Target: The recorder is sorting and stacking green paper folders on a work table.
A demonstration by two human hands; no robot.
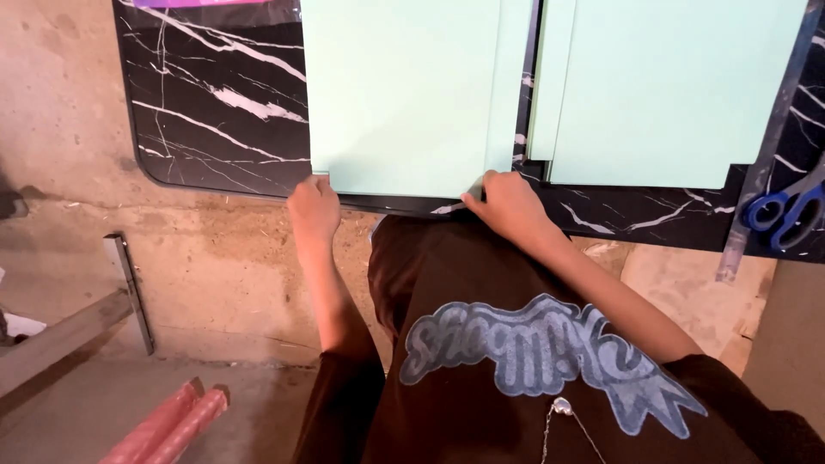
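Both hands are set at the near edge of the black marbled desk (215,94), where a pale green folded sheet (404,94) is held by its lower corners. The left hand (313,209) is closed on the sheet's near-left corner, and the right hand (509,204) is pinched on its near-right corner, where a narrow flap is seen folded along the sheet's right side. The sheet lies flat on the desk, its lower edge lined up just short of the desk's near edge. To the right of this sheet, a second pale green sheet (662,86) lies on the desk, already folded in the same way, so part of the work is judged done. Further right on the desk, blue-handled scissors (786,213) and a clear ruler (760,172) are laid, untouched. Below the desk's left corner, pink rolls (168,425) rest on the floor
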